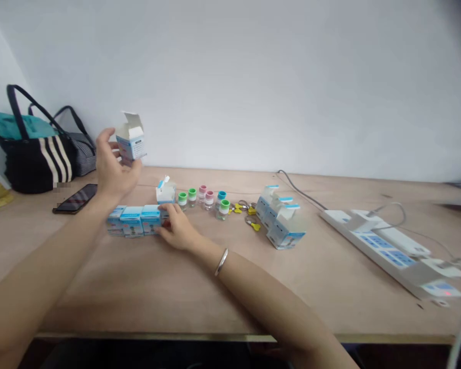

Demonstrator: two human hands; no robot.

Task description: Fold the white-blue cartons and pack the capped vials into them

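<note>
Raised above the table, my left hand (pixel 115 177) grips a small blue-and-white cardboard box (pixel 134 146) whose top flap stands open. My right hand (pixel 181 229) curls its fingers and thumb around the right end of a row of closed boxes (pixel 132 223) of the same kind. Part of that end box is hidden behind the fingers. Just behind this row stands another box (pixel 166 191) with its top open. Small clear vials (pixel 222 211) with green, pink and blue caps stand to the right of it.
Yellow-tagged rings (pixel 253 224) lie beside a group of open boxes (pixel 279 225) right of the vials. A power strip (pixel 372 248) with chargers and cables crosses the right side. At left are a phone (pixel 77 199) and a black striped bag (pixel 34 161); a wall rises behind.
</note>
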